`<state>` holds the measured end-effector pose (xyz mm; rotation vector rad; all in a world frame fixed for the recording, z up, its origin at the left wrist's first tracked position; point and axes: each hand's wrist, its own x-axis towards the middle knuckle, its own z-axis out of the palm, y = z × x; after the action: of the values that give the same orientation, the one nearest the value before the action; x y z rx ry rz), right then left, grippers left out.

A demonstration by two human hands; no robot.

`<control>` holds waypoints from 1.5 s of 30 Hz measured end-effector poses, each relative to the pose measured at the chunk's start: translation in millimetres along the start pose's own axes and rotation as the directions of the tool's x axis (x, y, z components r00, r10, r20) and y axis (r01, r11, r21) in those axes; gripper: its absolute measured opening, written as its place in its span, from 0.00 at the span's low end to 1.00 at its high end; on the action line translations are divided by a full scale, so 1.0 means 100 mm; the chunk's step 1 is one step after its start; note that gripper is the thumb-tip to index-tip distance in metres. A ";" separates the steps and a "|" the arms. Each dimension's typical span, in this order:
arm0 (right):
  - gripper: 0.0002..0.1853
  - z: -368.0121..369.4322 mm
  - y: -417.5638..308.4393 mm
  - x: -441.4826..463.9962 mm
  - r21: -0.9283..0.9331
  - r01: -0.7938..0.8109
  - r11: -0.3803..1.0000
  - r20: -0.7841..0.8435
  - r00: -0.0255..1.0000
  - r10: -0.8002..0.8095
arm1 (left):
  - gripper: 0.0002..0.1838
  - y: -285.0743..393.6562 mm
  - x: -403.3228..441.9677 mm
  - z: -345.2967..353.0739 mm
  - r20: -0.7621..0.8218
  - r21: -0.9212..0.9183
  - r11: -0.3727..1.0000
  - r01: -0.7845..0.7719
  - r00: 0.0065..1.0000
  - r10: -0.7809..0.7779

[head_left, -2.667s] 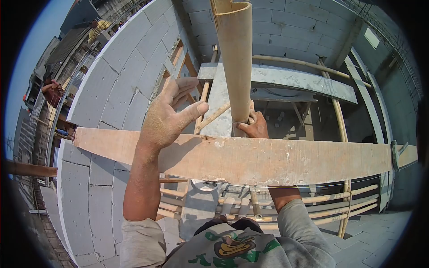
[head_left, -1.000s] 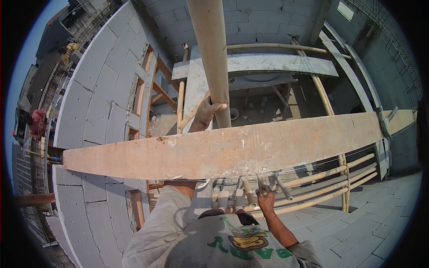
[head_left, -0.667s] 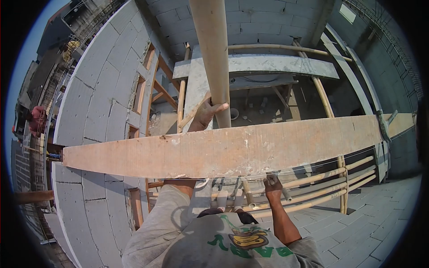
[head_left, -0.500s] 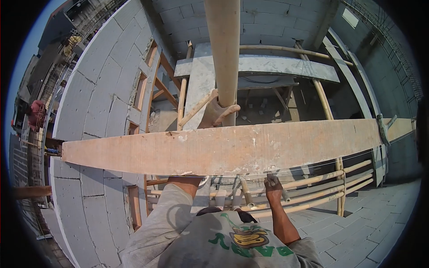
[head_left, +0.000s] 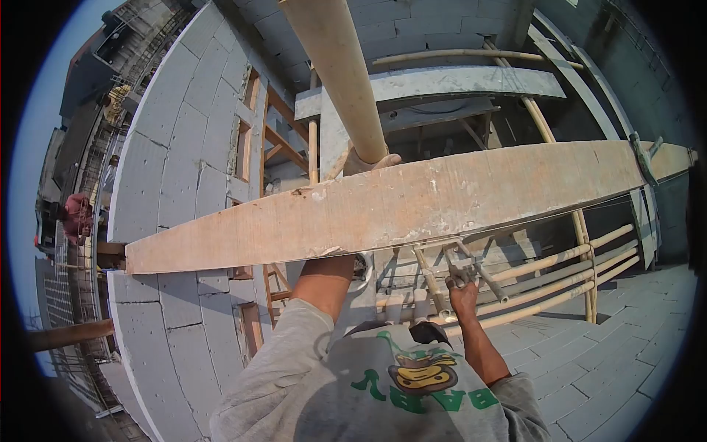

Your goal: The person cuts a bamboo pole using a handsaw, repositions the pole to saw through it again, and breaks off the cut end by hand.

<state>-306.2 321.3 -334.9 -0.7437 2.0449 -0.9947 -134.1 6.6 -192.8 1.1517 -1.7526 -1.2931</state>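
My left hand (head_left: 361, 163) is wrapped round the lower part of a thick tan pole (head_left: 335, 74), just beyond a long wooden board (head_left: 398, 202); the board hides the wrist and part of the palm. On the near side of the board, my right hand (head_left: 463, 289) is closed low down, beside the bamboo poles. Something greyish shows at its fingers, too small and dim to name. The board crosses the view from the block wall at left to a tie (head_left: 646, 159) at right, and a thin string runs along its near edge.
Pale block walls (head_left: 177, 147) stand at left, with wood-framed openings. Bamboo poles (head_left: 545, 298) lie below the board at right. Beyond it are grey planks (head_left: 464, 82) on bamboo scaffolding. A person in red (head_left: 76, 218) is at far left, beside rebar.
My left hand, earlier raised and open, now grips the pole; my right hand has left it and moved below the board. The pole's top leans further left, and the view has shifted.
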 end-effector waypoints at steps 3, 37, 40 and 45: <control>0.18 0.07 -0.08 -0.11 0.052 -0.008 0.999 -0.048 0.999 0.010 | 0.29 -0.09 -0.39 -0.23 -0.023 -0.105 0.994 0.017 1.000 -0.020; 0.31 1.36 2.90 -0.45 0.732 -0.423 0.535 0.097 0.841 0.533 | 0.31 -0.13 -0.68 -0.22 -0.209 0.055 0.978 -0.204 0.955 0.211; 0.29 1.37 3.01 -0.36 0.721 -0.365 0.589 0.118 0.903 0.414 | 0.31 -0.20 -0.65 -0.43 -0.244 0.034 0.980 -0.196 0.949 0.198; 0.24 1.33 3.20 -0.31 0.701 -0.463 0.542 0.218 0.863 0.456 | 0.33 -0.30 -0.51 -0.75 -0.392 0.059 0.988 -0.142 0.907 0.154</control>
<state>-238.1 461.0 -646.3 0.2353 1.4669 -1.3331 -40.3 22.1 -200.5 1.1761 -1.5261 -0.8729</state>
